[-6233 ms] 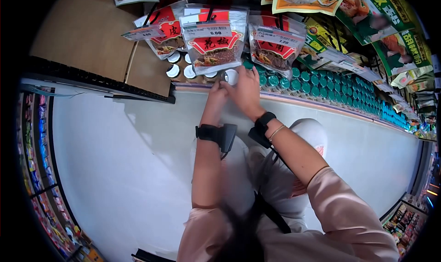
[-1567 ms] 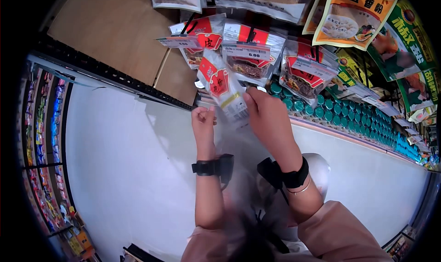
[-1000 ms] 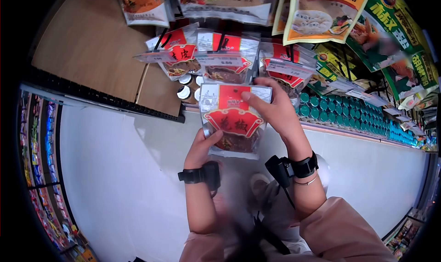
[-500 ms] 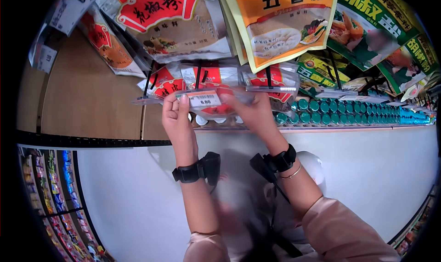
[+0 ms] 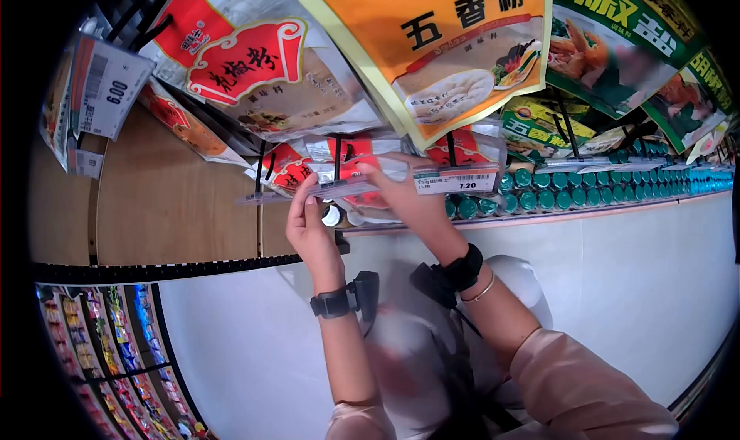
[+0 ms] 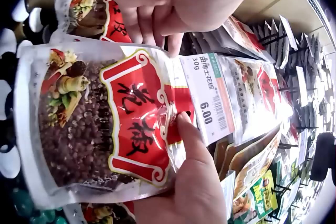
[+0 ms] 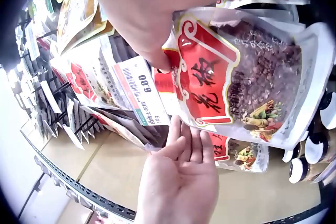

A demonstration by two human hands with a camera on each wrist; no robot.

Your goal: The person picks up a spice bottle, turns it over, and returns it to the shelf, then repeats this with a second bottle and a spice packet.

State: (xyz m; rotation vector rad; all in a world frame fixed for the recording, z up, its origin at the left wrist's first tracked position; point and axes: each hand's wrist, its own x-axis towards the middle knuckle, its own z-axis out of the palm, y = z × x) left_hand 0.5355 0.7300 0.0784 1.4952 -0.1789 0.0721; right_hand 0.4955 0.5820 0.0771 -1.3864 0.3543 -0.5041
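Note:
A clear packet with a red label and dark peppercorns (image 6: 73, 134) (image 7: 268, 71) is up at the rack, in front of other red-labelled packets. My right hand (image 5: 412, 209) (image 6: 191, 187) (image 7: 152, 14) grips its top, with the thumb on the red header. Beside that header stands a 6.00 price tag (image 6: 210, 108) (image 7: 142, 90). My left hand (image 5: 314, 243) (image 6: 181, 3) (image 7: 181, 187) has its fingertips at the edge of the tag and packet, the thumb apart from the fingers. The hook end behind the packet is hidden.
A large orange-yellow packet (image 5: 455, 62) and a white-and-red one (image 5: 254, 62) hang above the hands. Green-capped jars (image 5: 563, 199) line the shelf at right; a few white-capped bottles (image 5: 331, 215) stand below the packet. A wooden shelf (image 5: 177, 201) lies left.
From low in front of my body, my right hand has carried the packet up to the rack. My left hand gripped its side, then the price tag; now its fingers have loosened at the edge.

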